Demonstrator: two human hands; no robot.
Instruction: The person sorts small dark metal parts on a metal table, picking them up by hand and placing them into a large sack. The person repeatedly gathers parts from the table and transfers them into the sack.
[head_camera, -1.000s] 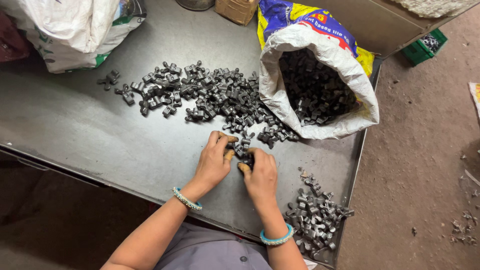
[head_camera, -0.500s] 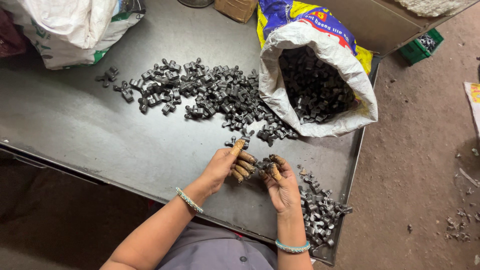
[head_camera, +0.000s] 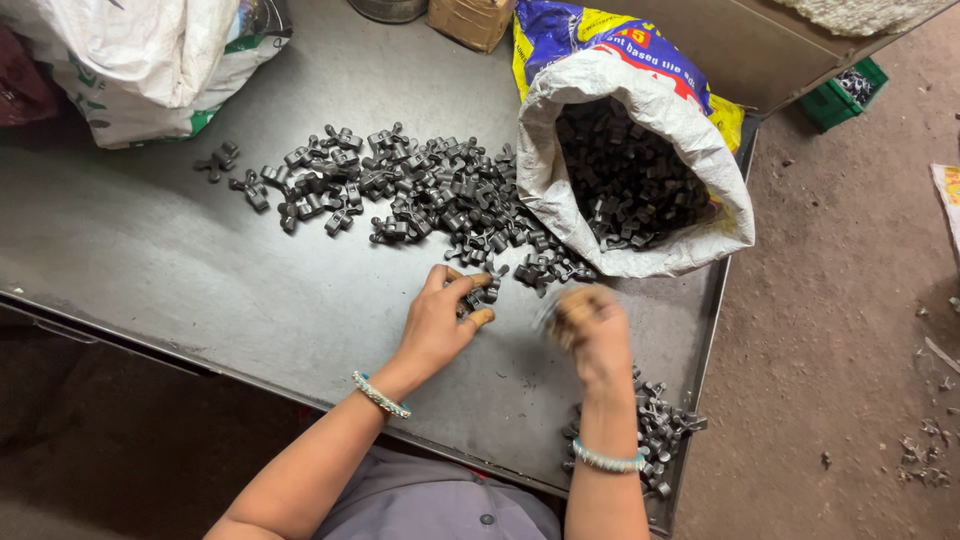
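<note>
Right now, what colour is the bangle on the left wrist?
The bangle is turquoise with silvery beading, seen in the head view, the only one.

Bare metal table (head_camera: 180, 290) fills the lower left of the frame, open for a hand to pass. Across the middle a long scatter of dark metal parts (head_camera: 400, 190) blocks the way. At upper right an open white sack (head_camera: 640, 160) full of parts stands against the table edge. A white bag (head_camera: 150, 60) closes off the upper left corner. A small heap of parts (head_camera: 650, 430) crowds the lower right edge.
</note>
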